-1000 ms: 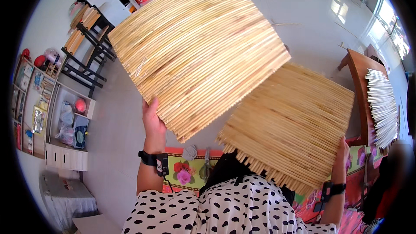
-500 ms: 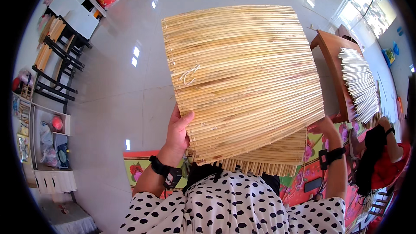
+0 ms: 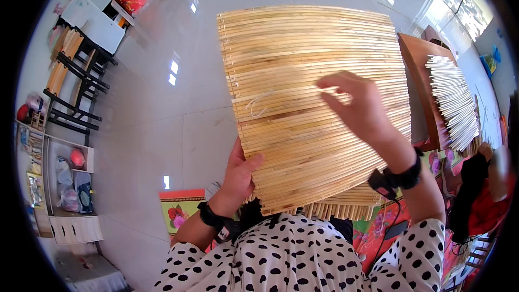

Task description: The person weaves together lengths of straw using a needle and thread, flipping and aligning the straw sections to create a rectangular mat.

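My left hand (image 3: 241,174) grips the lower left edge of a mat of straw-coloured reed sticks (image 3: 303,146), thumb on top and fingers underneath. The mat is tilted up in front of me, its sticks running crosswise and bound together by thread. A loose loop of white string (image 3: 258,109) lies on its left half. Above the middle of the mat hovers my right hand (image 3: 354,103), thumb and forefinger apart with nothing visible between them; its other fingers are partly hidden. Below the mat, a second layer of sticks (image 3: 346,200) shows over my lap.
At right, a brown wooden table (image 3: 419,67) bears a row of pale sticks (image 3: 454,103). Another person in red and black (image 3: 481,200) sits nearby. A phone (image 3: 396,230) lies on the flowered cloth (image 3: 181,213). Stacked benches (image 3: 75,81) and a shelf unit (image 3: 70,184) stand at left.
My right hand has left the mat's lower right edge and moved up and left over its surface. The mat has shifted slightly right in view, still in my left hand.
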`<action>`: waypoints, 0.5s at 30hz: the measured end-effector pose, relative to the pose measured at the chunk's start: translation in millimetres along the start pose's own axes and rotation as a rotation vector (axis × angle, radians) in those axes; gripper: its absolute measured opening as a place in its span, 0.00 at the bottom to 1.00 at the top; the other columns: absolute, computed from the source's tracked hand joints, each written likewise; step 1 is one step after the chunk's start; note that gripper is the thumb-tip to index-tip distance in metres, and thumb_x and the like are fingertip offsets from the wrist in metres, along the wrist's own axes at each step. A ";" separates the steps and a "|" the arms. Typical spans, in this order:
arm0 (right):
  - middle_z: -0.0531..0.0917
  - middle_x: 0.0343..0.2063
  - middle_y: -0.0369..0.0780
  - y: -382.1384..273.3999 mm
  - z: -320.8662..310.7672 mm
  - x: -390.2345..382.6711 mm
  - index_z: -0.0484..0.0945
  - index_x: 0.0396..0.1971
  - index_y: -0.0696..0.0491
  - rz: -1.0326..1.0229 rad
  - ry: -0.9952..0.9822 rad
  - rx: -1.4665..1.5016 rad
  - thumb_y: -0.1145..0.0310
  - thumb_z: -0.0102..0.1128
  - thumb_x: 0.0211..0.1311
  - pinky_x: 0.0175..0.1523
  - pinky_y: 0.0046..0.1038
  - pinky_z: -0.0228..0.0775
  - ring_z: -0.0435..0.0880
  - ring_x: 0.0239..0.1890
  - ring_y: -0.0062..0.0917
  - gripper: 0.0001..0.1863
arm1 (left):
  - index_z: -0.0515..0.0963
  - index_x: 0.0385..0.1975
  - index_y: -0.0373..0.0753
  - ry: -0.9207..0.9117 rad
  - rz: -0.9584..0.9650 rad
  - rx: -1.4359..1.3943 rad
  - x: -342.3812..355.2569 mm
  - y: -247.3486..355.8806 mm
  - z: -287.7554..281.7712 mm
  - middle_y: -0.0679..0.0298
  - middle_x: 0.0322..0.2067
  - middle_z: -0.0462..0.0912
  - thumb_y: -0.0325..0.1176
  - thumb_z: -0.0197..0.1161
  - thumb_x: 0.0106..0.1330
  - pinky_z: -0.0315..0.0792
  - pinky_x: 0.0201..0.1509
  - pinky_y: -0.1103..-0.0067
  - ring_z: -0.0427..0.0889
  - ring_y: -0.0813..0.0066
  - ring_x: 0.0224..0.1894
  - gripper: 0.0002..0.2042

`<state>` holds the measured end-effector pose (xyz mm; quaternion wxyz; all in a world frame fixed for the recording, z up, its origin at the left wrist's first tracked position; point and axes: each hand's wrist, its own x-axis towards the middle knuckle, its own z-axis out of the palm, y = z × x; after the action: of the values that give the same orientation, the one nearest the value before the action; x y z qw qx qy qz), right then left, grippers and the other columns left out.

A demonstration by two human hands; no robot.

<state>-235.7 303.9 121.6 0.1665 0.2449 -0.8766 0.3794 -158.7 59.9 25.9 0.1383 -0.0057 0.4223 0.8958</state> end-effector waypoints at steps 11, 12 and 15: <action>0.78 0.32 0.40 7.4 60.6 21.6 0.74 0.27 0.56 -0.173 0.064 0.019 0.77 0.60 0.49 0.44 0.30 0.70 0.76 0.40 0.34 0.05 | 0.56 0.60 0.38 0.006 0.003 0.054 1.9 -5.2 4.4 0.59 0.54 0.68 0.22 0.55 0.57 0.65 0.58 0.73 0.69 0.70 0.55 0.29; 0.78 0.31 0.40 6.5 55.3 18.2 0.73 0.27 0.57 -0.138 0.092 0.060 0.78 0.59 0.50 0.43 0.30 0.71 0.76 0.38 0.34 0.05 | 0.56 0.60 0.38 0.027 0.007 0.046 1.6 -5.8 3.2 0.59 0.54 0.68 0.22 0.55 0.57 0.65 0.58 0.73 0.69 0.69 0.55 0.28; 0.78 0.27 0.40 4.4 25.3 -3.0 0.72 0.29 0.59 0.032 0.155 0.148 0.79 0.57 0.54 0.38 0.26 0.72 0.80 0.31 0.30 0.04 | 0.58 0.59 0.37 0.070 0.009 0.010 1.2 -7.9 -1.4 0.58 0.54 0.69 0.21 0.54 0.57 0.65 0.58 0.71 0.69 0.67 0.55 0.28</action>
<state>-238.3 288.6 101.1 0.2094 0.2125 -0.8345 0.4633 -158.0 63.9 18.9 0.1193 -0.0346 0.4313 0.8936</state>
